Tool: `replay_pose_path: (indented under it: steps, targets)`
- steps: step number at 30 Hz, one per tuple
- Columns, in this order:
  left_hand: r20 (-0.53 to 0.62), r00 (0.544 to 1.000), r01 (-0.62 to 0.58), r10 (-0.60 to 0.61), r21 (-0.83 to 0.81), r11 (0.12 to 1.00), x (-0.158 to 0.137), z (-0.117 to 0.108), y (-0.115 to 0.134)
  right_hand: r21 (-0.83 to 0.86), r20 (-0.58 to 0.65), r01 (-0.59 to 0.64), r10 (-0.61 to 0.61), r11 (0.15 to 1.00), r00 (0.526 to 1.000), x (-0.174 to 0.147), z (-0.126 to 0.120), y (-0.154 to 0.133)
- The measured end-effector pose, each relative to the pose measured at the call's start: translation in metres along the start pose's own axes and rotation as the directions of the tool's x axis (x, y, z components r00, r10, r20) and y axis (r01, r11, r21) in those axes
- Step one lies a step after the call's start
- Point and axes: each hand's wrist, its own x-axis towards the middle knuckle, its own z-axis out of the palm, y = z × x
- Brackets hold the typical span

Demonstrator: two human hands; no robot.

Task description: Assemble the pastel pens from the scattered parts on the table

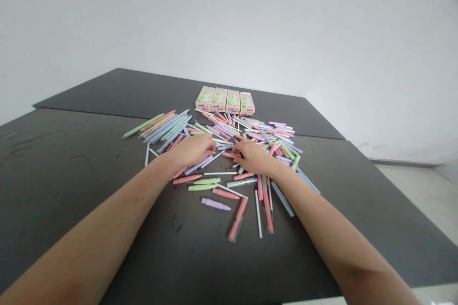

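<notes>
A loose heap of pastel pen parts lies before me, with pink, green, purple and blue barrels and thin white sticks mixed together. My left hand is in the heap's left side, fingers curled closed; whatever they hold is hidden. Just under its fingertips is a purple barrel. My right hand, a ring on one finger, pinches at a coral pen barrel whose pointed end sticks out to the left. Between the hands lie several white sticks.
Four small green-and-pink boxes stand in a row behind the heap. At the left, whole-looking pens lie in a roughly parallel pile. Nearer me are stray barrels and a coral one with a clear cap. The dark table meets a white wall.
</notes>
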Motion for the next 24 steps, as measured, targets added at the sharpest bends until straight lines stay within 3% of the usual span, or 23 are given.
replay_pose_path:
  steps: [4, 8, 12, 15, 19, 24]
  targets:
    - [-0.051, 0.998, -0.047, 0.047, 0.013, 0.999, 0.000, 0.003, -0.002, 0.024, -0.010, -0.014, 0.015, 1.000, 1.000, 0.001, 0.003, 0.006]
    - [-0.100, 0.995, 0.003, -0.006, -0.028, 1.000, 0.000, 0.005, -0.005, 0.122, -0.032, 0.004, 0.000, 0.993, 0.999, 0.003, 0.004, 0.013]
    - [-0.152, 0.987, 0.034, -0.055, -0.134, 0.990, 0.001, 0.005, -0.005, 0.211, -0.120, -0.015, 0.041, 0.977, 0.992, 0.003, -0.003, 0.018]
    - [-0.202, 0.979, -0.010, -0.043, -0.253, 0.968, 0.003, 0.004, -0.003, 0.289, -0.170, -0.046, 0.098, 0.956, 0.981, 0.000, -0.016, 0.022]
    - [-0.229, 0.973, -0.068, -0.013, -0.339, 0.938, 0.005, 0.004, -0.002, 0.363, -0.120, -0.076, 0.127, 0.929, 0.985, -0.006, -0.030, 0.031]
    - [-0.223, 0.974, -0.034, -0.043, -0.328, 0.944, 0.004, 0.003, 0.002, 0.347, -0.041, -0.087, 0.108, 0.934, 0.993, -0.007, -0.028, 0.033]
